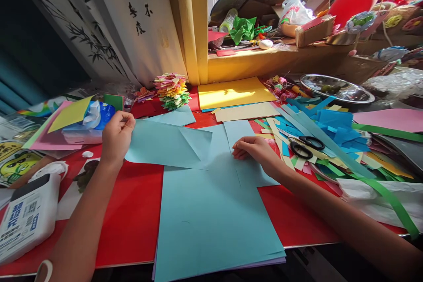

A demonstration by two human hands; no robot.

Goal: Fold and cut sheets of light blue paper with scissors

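My left hand (119,134) is closed in a pinch on the left end of a light blue sheet of paper (165,143), which it holds raised and slightly bent, with a diagonal crease near its right end. My right hand (247,147) has its fingers curled together at the left edge of another light blue piece of paper (238,128); the fingertips are partly hidden. Under both lies a stack of larger light blue sheets (214,220), with purple showing at its lower edge. Black-handled scissors (301,150) lie to the right of my right hand among paper strips.
The table top (128,216) is red. A pack of tissues (89,119) and a white box (29,216) stand at left. Folded paper pieces (172,90) are stacked behind, beside yellow paper (234,92). At right are blue scraps (340,128) and a metal bowl (337,88).
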